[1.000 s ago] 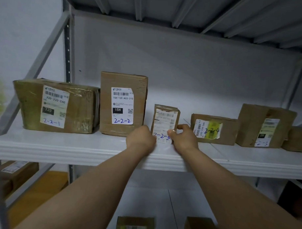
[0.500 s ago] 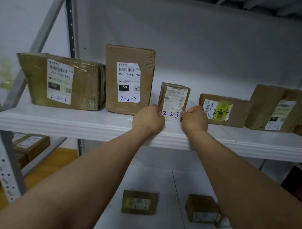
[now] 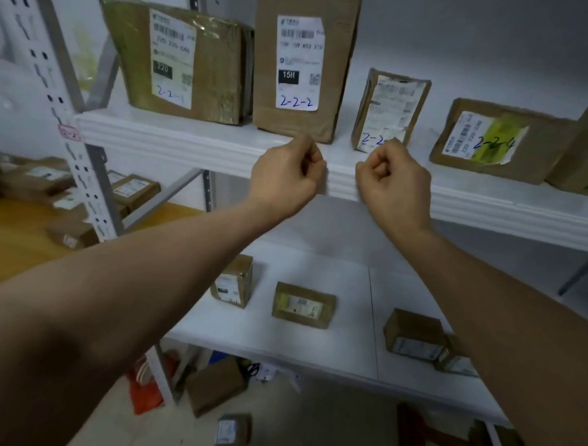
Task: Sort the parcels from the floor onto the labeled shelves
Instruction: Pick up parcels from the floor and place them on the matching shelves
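A small brown parcel [image 3: 391, 109] marked 2-2-3 stands upright on the white upper shelf [image 3: 195, 142], between the tall parcel 2-2-2 [image 3: 301, 63] and the flat parcel 2-2-4 [image 3: 499, 140]. Parcel 2-2-1 [image 3: 181, 58] sits at the left end. My left hand [image 3: 287, 176] and my right hand [image 3: 394, 183] hover in front of the shelf's front edge, just below the small parcel. Both have curled fingers and hold nothing. My right hand's knuckles cover the last digit of the label.
The lower shelf [image 3: 315, 343] carries several small parcels [image 3: 303, 305]. More parcels [image 3: 215, 385] lie on the floor below, beside a red bag [image 3: 145, 389]. A grey upright post [image 3: 54, 91] stands at the left, with boxes [image 3: 130, 188] behind it.
Both hands have let go of parcel 2-2-3 and drawn back from it to the shelf's front edge. My view has tilted downward, showing the lower shelf and floor.
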